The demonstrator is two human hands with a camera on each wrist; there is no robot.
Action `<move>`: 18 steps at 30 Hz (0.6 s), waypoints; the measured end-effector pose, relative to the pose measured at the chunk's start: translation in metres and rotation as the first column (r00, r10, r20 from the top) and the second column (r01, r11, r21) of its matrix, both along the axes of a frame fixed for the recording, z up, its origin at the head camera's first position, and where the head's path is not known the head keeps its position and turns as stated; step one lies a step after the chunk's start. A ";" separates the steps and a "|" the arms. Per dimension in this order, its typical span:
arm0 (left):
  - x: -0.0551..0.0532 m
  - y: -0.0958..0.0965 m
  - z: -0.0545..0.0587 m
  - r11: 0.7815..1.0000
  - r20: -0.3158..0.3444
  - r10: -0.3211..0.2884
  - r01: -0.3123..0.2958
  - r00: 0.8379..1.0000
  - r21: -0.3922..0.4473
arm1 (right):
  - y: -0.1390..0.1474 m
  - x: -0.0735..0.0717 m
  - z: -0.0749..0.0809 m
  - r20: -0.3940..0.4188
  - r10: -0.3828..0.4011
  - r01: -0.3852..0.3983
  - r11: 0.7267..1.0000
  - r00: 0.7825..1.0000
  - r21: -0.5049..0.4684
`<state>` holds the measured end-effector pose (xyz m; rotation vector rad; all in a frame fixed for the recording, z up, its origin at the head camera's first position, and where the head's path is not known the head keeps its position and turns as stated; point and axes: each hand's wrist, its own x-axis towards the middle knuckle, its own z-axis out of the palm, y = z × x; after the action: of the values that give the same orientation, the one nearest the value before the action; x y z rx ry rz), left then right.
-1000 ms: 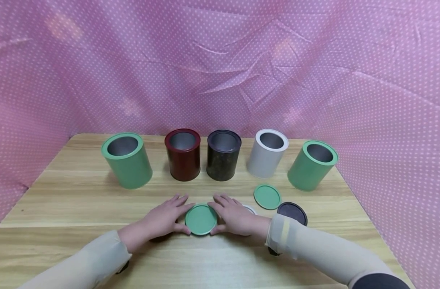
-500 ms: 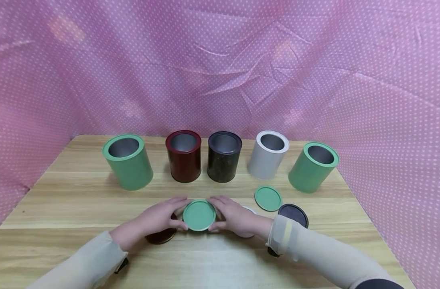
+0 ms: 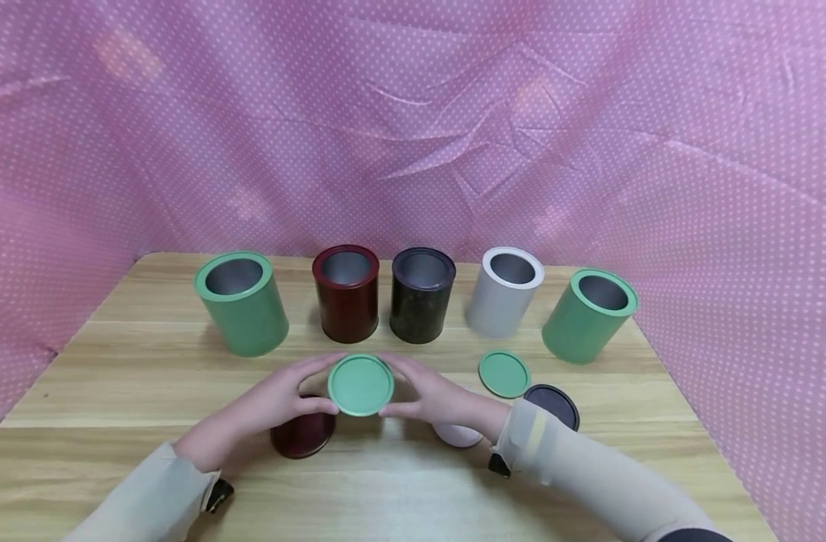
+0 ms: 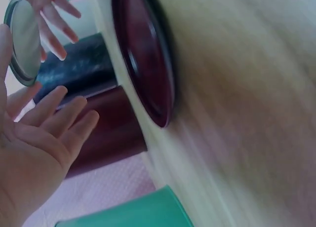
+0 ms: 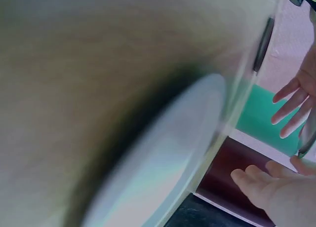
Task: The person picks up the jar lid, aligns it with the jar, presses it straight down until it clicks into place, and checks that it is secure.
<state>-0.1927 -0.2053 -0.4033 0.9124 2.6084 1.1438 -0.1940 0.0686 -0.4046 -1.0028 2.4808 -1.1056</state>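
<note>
In the head view a round green lid (image 3: 361,385) is held up off the table between both hands. My left hand (image 3: 277,395) grips its left rim with thumb and index finger. On the opposite rim the thumb and index finger of my right hand (image 3: 436,395) do the same. The left wrist view shows the lid's greyish underside (image 4: 24,42) and the left hand's other fingers (image 4: 74,118) extended away from it. A dark red lid (image 3: 303,436) lies below the left hand. Partly hidden under the right hand is a white lid (image 3: 458,435).
Along the back stand uncovered cans: a green can (image 3: 246,316), a dark red can (image 3: 348,309), a black can (image 3: 421,309), a white can (image 3: 499,301) and another green can (image 3: 585,324). A second green lid (image 3: 504,373) and a black lid (image 3: 552,405) lie at right.
Both hands have raised the green lid from the table and shifted it slightly left. More of the dark red lid now shows beneath the left hand.
</note>
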 end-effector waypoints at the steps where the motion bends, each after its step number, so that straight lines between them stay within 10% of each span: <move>1: 0.000 -0.002 0.001 1.000 0.004 0.006 -0.006 1.000 0.017 | -0.001 -0.001 0.001 -0.009 0.008 -0.008 1.000 1.000 -0.022; 18: 0.008 -0.033 0.024 0.978 0.055 0.114 -0.122 0.992 0.172 | -0.039 -0.019 0.021 0.096 0.126 -0.084 0.930 0.987 -0.357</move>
<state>-0.1848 -0.2384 -0.3794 0.7603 2.5881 1.4259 -0.2129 0.0299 -0.3838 -1.1122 2.1523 -1.5622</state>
